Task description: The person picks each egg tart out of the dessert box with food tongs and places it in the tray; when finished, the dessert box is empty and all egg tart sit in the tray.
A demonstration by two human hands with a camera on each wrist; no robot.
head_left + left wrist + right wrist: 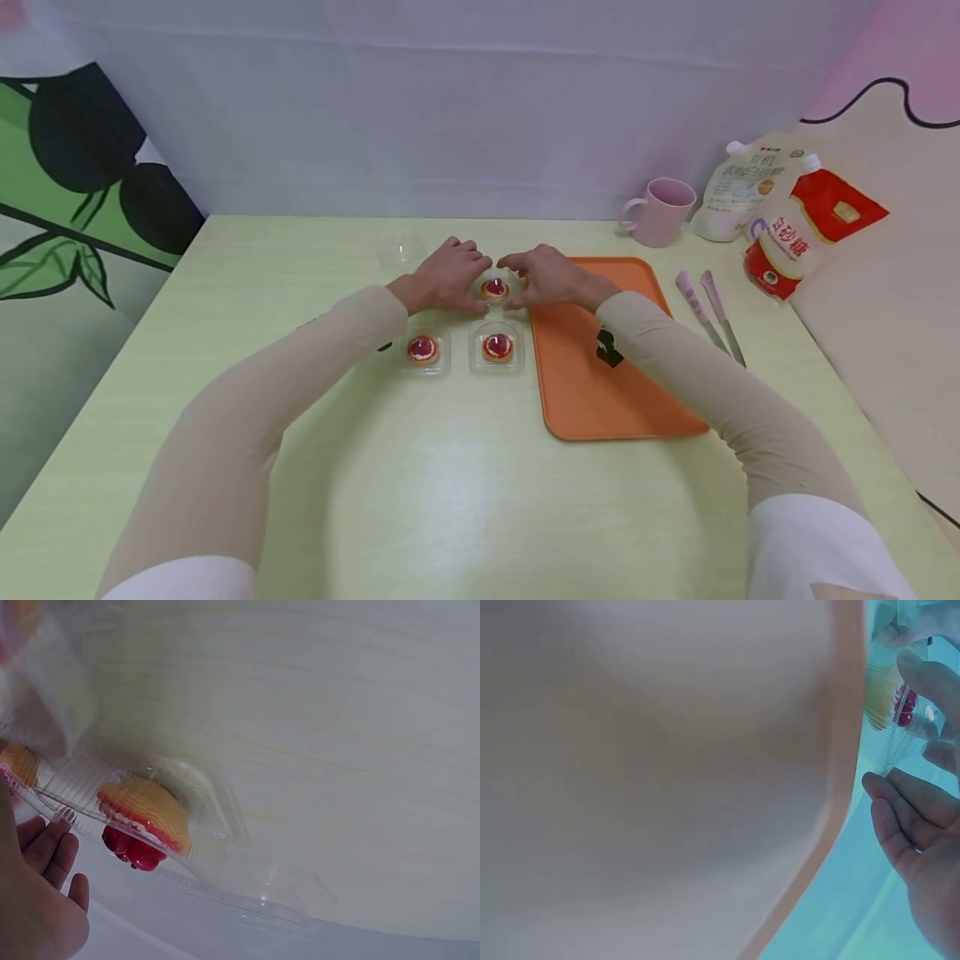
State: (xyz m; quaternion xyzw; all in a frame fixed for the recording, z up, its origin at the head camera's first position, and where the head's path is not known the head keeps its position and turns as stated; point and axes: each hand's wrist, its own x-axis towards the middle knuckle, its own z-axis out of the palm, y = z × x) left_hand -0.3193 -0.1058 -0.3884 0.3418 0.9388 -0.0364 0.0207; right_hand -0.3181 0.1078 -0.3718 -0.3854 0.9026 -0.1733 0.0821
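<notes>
Clear box (pixel 513 282) | left hand (pixel 452 277), right hand (pixel 550 277): fingers grasping its sides | edges partly hidden

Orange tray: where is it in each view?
Head: right of centre, orange tray under the right forearm.
Left wrist: not in it.
Right wrist: orange tray fills most of the left and centre, rim toward the right.
Shared landmark: a red-topped tart, though perhaps not the same one.

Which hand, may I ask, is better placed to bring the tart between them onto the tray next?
Probably the right hand: it is partly over the tray; the tart separates the left hand from it.
</notes>
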